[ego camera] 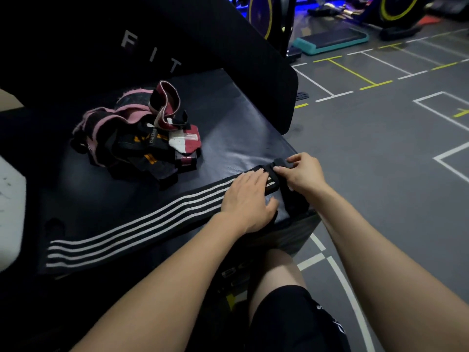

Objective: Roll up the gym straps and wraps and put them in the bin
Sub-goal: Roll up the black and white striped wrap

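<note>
A: Head view, what's centre frame?

B: Long black wrap w/ four white stripes (pixel 142 224), laid flat across the black padded counter (pixel 228 128), running from lower left up to right of centre. Its right end sits at the counter's corner.

A: Hands?

B: Left hand (pixel 247 199) lies palm-down on the wrap near that end, fingers straight & pressing it flat, thumb out toward the counter edge. Grip spread, not curled round anything. Right hand (pixel 303 172) is just beside it, at the wrap's black end tab. Fingers curled, pinching the tab, which looks folded over. Fingertips of both hands nearly touch.

A: Other straps?

B: Loose pile of straps & wraps (pixel 137 133) left of centre on the same counter, well apart from the hands. Pink-edged black ones, black w/ orange marks, a maroon/white one on the right side of the pile. All tangled, none rolled.

A: Bin?

B: Can't tell. A white thing (pixel 10 207) at the left edge, cut off, can't say what it is.

A: Rest?

B: Black pad lettered "FIT" (pixel 152 52) stands tilted behind the counter, upper left. Grey floor w/ white & yellow lines (pixel 380 123) on the right. Teal step platform (pixel 332 40) upper right, dark equipment behind it. Person's knee w/ black shorts (pixel 291 313) at the bottom.
</note>
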